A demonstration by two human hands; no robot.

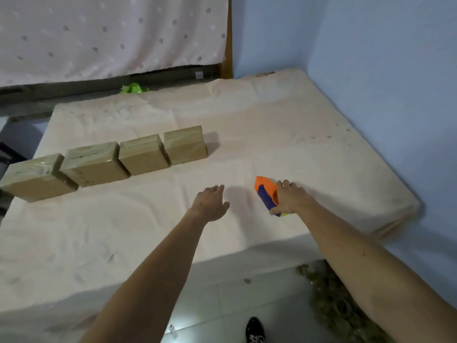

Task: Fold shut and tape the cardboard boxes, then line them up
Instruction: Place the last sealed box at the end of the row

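One outstretched right hand (288, 197) around dispenser (265, 188)

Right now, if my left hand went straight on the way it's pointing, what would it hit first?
Likely nothing: the left hand points between the rightmost box and the tape dispenser, over bare sheet toward the blue wall.

The one wide-angle view, worn on the head, looks forward and steeply down from above the near edge of the mattress (272, 144), close enough that both forearms stretch over it. It faces the mattress's far side, taking in the cardboard boxes (103, 159) on its left half, the curtain (111, 33) beyond and the floor (222, 293) before it.
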